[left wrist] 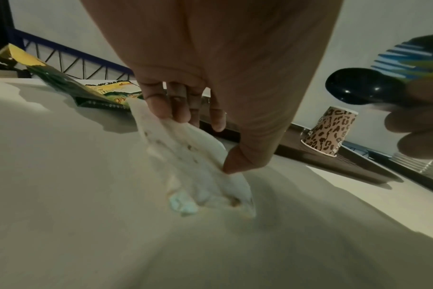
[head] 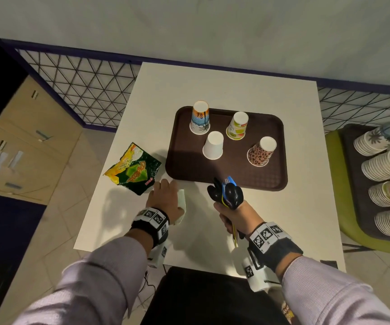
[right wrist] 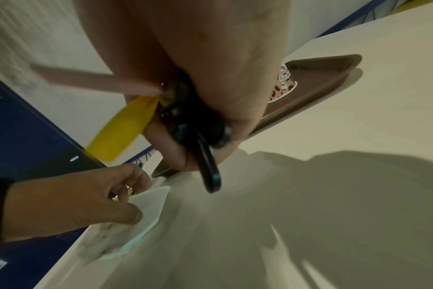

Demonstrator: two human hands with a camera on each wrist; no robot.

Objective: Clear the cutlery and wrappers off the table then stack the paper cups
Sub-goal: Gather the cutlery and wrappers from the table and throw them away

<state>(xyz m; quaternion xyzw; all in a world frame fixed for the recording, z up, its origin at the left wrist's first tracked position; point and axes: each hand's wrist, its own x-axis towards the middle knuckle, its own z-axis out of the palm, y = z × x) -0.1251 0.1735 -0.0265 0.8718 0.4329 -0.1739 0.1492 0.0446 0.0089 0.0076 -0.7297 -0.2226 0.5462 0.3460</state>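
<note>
Lying near the table's (head: pixel 212 85) left edge, the green-and-yellow snack wrapper (head: pixel 134 169) bears upside-down script I cannot read. Four inverted paper cups (head: pixel 213 145) stand on the brown tray (head: pixel 224 177). The left hand (head: pixel 166 199) pinches a white wrapper (left wrist: pixel 185 156); the right hand (head: pixel 233 215) grips bundled plastic cutlery (head: pixel 226 191).

Lilac long sleeves (head: pixel 100 273), black wristbands (head: pixel 150 227), white checker-marked camera blocks (head: pixel 267 235)
</note>
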